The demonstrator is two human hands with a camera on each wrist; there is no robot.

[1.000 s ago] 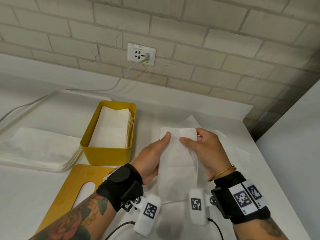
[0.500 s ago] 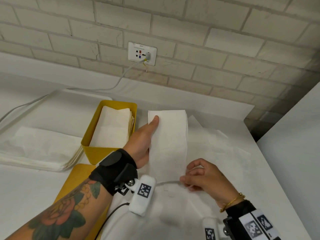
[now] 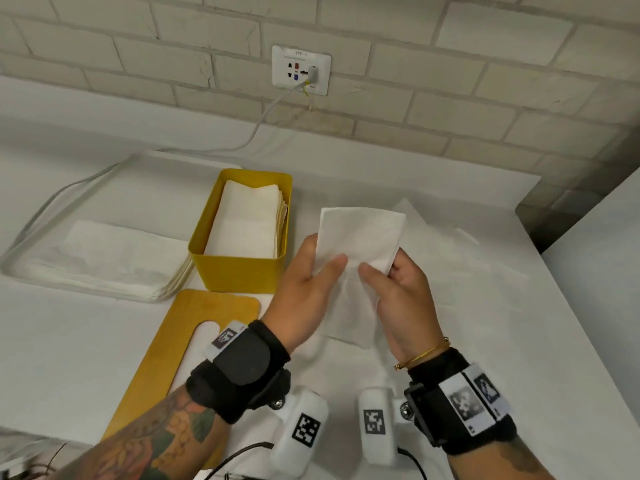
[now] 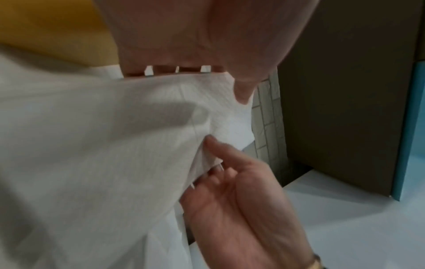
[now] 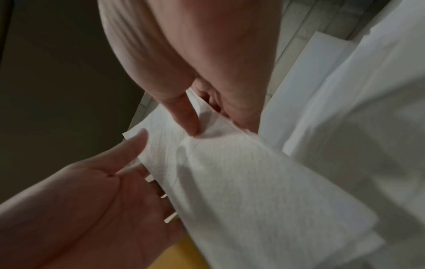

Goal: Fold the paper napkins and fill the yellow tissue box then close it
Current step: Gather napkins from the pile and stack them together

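Both hands hold a folded white paper napkin [image 3: 360,244] above the white bench [image 3: 519,341]: the left hand [image 3: 308,282] and right hand [image 3: 403,292] each pinch it, thumb on top, fingers beneath. Just left stands the open yellow rectangular tissue box [image 3: 239,271], stacked with folded napkins; its flat yellow slotted lid [image 3: 166,348] lies nearer

White table [image 3: 86,341], yellow tissue box [image 3: 239,271], yellow lid [image 3: 166,348] flat beside it, stack of unfolded napkins [image 3: 114,258], loose napkin sheets [image 3: 460,271].
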